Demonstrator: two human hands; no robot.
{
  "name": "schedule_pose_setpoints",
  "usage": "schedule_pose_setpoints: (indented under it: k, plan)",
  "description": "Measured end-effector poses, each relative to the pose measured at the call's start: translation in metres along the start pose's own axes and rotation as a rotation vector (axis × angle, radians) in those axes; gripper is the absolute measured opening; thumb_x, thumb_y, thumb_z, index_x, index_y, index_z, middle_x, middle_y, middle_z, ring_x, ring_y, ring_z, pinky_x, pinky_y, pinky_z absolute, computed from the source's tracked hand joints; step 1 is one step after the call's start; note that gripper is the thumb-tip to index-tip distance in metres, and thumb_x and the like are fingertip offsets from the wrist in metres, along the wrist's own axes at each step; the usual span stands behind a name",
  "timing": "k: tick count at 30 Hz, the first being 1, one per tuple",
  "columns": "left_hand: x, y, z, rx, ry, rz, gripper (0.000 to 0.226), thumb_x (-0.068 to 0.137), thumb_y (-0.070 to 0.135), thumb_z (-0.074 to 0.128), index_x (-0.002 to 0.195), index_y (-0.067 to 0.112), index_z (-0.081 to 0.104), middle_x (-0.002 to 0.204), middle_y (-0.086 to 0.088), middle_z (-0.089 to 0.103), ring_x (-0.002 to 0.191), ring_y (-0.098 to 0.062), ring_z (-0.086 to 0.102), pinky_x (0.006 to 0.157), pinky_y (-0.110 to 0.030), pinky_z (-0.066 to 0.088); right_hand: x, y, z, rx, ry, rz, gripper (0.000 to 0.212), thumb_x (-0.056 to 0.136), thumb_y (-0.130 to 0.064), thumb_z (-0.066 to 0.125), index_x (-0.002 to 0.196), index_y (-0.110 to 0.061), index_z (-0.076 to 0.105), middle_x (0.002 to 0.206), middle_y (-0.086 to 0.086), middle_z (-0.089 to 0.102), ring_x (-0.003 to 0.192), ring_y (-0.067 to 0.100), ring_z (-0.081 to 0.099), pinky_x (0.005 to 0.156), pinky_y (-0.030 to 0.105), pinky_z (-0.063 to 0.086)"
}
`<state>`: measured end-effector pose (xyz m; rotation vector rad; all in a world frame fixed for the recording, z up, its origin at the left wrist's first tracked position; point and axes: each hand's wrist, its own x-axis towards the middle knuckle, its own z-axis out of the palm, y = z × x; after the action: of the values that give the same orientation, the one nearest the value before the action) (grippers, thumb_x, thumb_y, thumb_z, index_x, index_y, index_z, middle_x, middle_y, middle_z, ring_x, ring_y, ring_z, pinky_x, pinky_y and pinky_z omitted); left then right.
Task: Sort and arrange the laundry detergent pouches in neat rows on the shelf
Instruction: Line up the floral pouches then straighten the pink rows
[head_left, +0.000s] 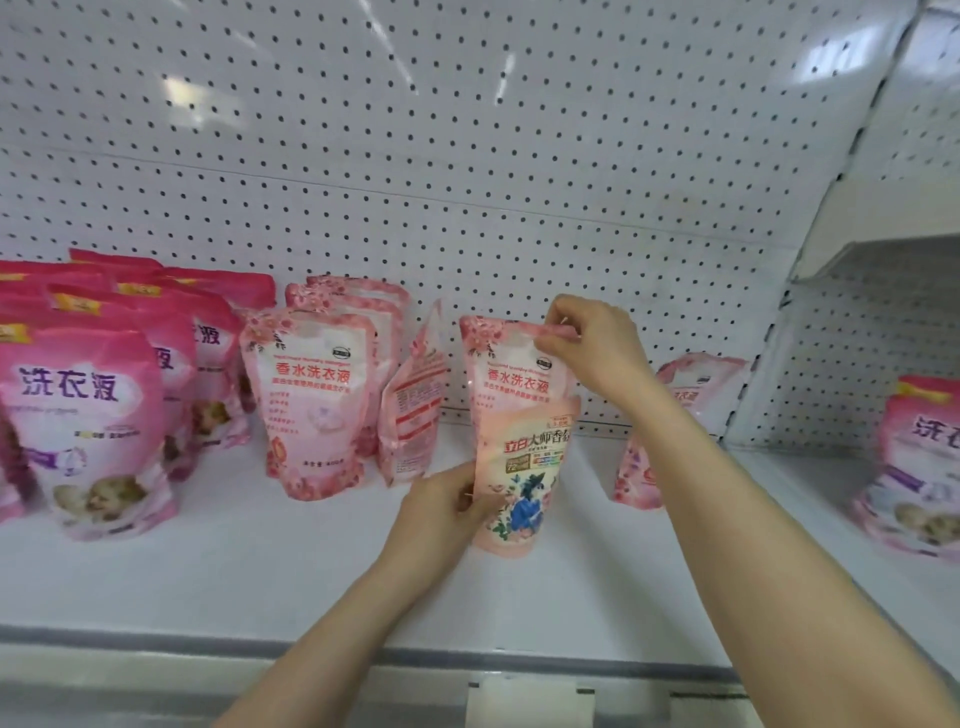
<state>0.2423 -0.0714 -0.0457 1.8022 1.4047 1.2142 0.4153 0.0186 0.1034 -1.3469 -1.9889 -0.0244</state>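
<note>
On the white shelf (260, 571) a peach pouch with a blue figure (524, 483) stands upright in front of a taller pink floral pouch (506, 364). My left hand (441, 512) grips the lower left edge of the peach pouch. My right hand (592, 348) pinches the top right corner of the pink floral pouch behind it. To the left stand a short row of pink floral pouches (311, 400) and one pouch turned sideways (413, 410). My right forearm partly hides another floral pouch (691, 384).
Several magenta pouches (88, 415) stand in rows at the far left. One more magenta pouch (914, 467) stands on the neighbouring shelf at the right. White pegboard (467, 156) backs the shelf. A grey price rail (208, 644) runs along the front edge.
</note>
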Motion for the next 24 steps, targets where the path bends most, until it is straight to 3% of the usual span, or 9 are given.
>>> schedule_pose_setpoints:
  k: [5,7,9,12,15,17,19,21,24]
  plan:
    - [0.020,0.019,0.047,0.031,-0.022,-0.012,0.027,0.083,0.038,0.060,0.103,0.021,0.069,0.097,0.004,0.075,0.089,-0.014,0.069,0.076,-0.041,0.056,0.001,0.019,-0.017,0.117,0.088,-0.043,0.017,0.088,-0.023,0.070,0.078,-0.017,0.058,0.048,-0.021,0.053,0.045,-0.004,0.043,0.062,0.027,0.042]
    - [0.025,0.021,0.055,0.029,-0.016,-0.018,0.023,0.085,0.033,0.064,0.105,0.021,0.068,0.099,0.003,0.074,0.090,-0.014,0.069,0.078,-0.040,0.056,0.003,0.017,-0.026,0.202,0.155,-0.058,0.016,0.088,-0.022,0.069,0.079,-0.015,0.059,0.049,-0.030,0.052,0.051,-0.014,0.047,0.061,0.023,0.037]
    - [0.023,0.021,0.053,-0.007,0.023,-0.017,0.022,0.084,0.027,0.069,0.106,0.025,0.066,0.100,0.007,0.073,0.091,-0.009,0.068,0.082,-0.035,0.056,0.007,0.014,-0.036,0.315,0.234,-0.062,0.014,0.087,-0.021,0.070,0.080,-0.016,0.059,0.059,-0.025,0.056,0.060,-0.016,0.049,0.061,0.018,0.037]
    - [0.013,0.029,0.033,-0.124,0.286,0.024,0.027,0.082,0.023,0.074,0.101,0.033,0.059,0.097,0.011,0.066,0.088,-0.005,0.066,0.078,-0.017,0.053,0.011,0.005,-0.048,0.498,0.317,-0.075,0.013,0.086,-0.020,0.070,0.080,-0.018,0.059,0.075,-0.015,0.064,0.070,-0.009,0.053,0.072,0.023,0.045]
    - [0.010,0.039,0.001,-0.205,0.512,0.090,0.045,0.081,0.031,0.074,0.119,0.027,0.051,0.116,0.006,0.059,0.104,-0.004,0.061,0.085,-0.020,0.051,0.012,-0.011,-0.053,0.696,0.336,-0.103,0.014,0.085,-0.017,0.071,0.081,-0.019,0.058,0.075,-0.017,0.067,0.078,0.004,0.063,0.080,0.032,0.052]
    - [0.013,0.047,-0.019,-0.218,0.477,0.118,0.065,0.079,0.039,0.075,0.134,0.027,0.043,0.131,0.010,0.053,0.118,-0.004,0.054,0.091,-0.027,0.050,0.009,-0.027,-0.054,0.805,0.315,-0.140,0.014,0.086,-0.012,0.071,0.083,-0.014,0.057,0.073,-0.017,0.066,0.077,0.005,0.064,0.078,0.035,0.054]
    - [0.012,0.056,-0.034,-0.262,0.356,0.127,0.074,0.078,0.035,0.077,0.140,0.025,0.039,0.134,0.012,0.054,0.121,-0.003,0.053,0.096,-0.025,0.048,0.005,-0.044,-0.052,0.904,0.273,-0.164,0.017,0.088,-0.006,0.069,0.081,-0.013,0.055,0.074,-0.016,0.068,0.078,0.005,0.066,0.074,0.031,0.056]
    - [0.009,0.060,-0.043,-0.334,0.239,0.136,0.061,0.081,0.025,0.076,0.134,0.022,0.047,0.126,0.010,0.063,0.115,-0.006,0.061,0.094,-0.027,0.051,-0.002,-0.059,-0.050,1.005,0.255,-0.148,0.019,0.089,-0.004,0.068,0.081,-0.014,0.054,0.085,-0.004,0.071,0.082,0.009,0.067,0.077,0.031,0.055]
    - [-0.004,0.052,-0.046,-0.346,0.206,0.120,0.037,0.085,0.018,0.071,0.120,0.025,0.059,0.112,0.007,0.071,0.104,-0.011,0.068,0.089,-0.037,0.056,-0.020,-0.066,-0.042,1.174,0.165,0.005,0.009,0.090,-0.010,0.069,0.093,-0.011,0.060,0.101,0.008,0.073,0.090,0.019,0.071,0.079,0.037,0.059]
